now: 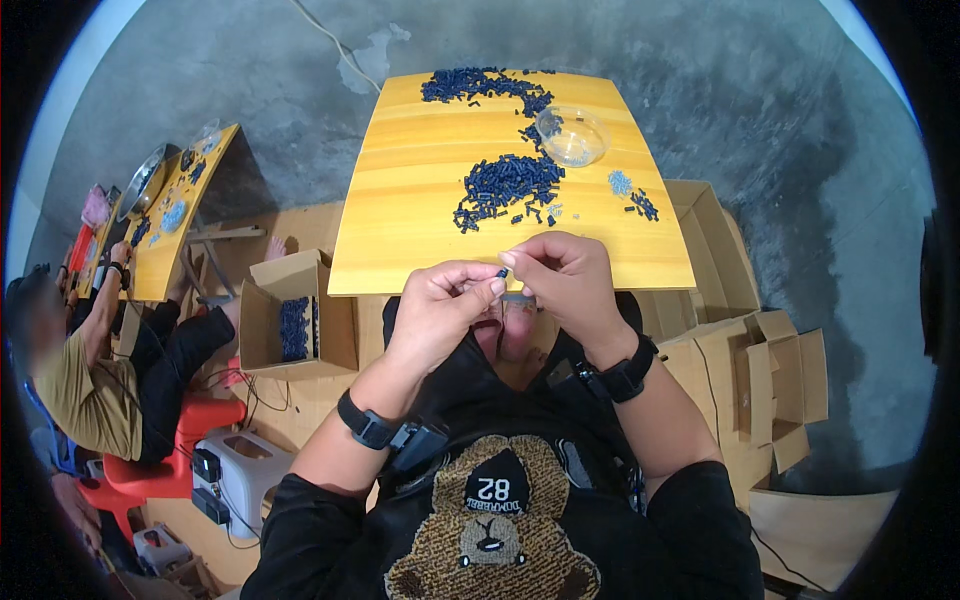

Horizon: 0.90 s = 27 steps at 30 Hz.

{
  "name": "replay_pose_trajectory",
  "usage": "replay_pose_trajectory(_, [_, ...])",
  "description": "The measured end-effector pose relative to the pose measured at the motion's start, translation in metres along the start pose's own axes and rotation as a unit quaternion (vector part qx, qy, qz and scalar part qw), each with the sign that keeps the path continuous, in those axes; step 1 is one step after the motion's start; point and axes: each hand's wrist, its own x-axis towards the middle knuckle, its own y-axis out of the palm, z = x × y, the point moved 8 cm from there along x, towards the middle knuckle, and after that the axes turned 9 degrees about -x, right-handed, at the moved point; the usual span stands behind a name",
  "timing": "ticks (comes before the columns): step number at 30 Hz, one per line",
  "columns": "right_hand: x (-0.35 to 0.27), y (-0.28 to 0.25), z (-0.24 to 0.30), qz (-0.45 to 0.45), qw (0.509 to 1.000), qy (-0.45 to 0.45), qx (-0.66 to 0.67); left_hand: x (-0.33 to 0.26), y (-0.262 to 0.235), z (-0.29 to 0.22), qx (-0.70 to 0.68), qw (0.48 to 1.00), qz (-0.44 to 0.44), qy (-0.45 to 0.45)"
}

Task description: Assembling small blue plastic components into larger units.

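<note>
Between thumb and forefinger, my left hand (437, 305) pinches a small dark blue plastic piece (502, 273) at the table's near edge. My right hand (572, 285) is closed in a pinch just above it, its fingertips meeting right by the piece. Whatever those right fingertips hold is too small to make out. Beyond my hands lies a heap of similar dark blue pieces (512, 182) on the yellow wooden table (400, 200). A few small pale parts (555, 213) are scattered at the heap's near side.
A clear round bowl (573, 137) stands beyond a light blue pile (620, 183) and a small dark cluster (645, 206). More dark pieces (465, 85) lie at the far edge. Cardboard boxes (300, 320) flank the table. At left, a person (85, 390) works at another table.
</note>
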Motion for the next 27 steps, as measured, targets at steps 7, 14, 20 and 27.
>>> replay_pose_trajectory(7, [-0.002, 0.0, -0.002, -0.049, 0.998, -0.013, -0.027, 0.0, 0.005, -0.011, 0.033, 0.998, -0.008, 0.061])
replay_pose_trajectory(14, [-0.001, 0.0, -0.004, -0.074, 0.997, -0.021, -0.021, -0.002, 0.002, -0.014, 0.083, 0.993, -0.039, 0.079])
replay_pose_trajectory(20, [-0.003, 0.005, -0.007, -0.064, 0.998, 0.008, -0.008, 0.001, 0.001, -0.016, 0.095, 0.987, -0.034, 0.125])
replay_pose_trajectory(27, [-0.003, 0.001, 0.005, -0.047, 0.995, -0.062, -0.066, 0.01, -0.004, 0.003, -0.053, 0.998, -0.018, -0.006])
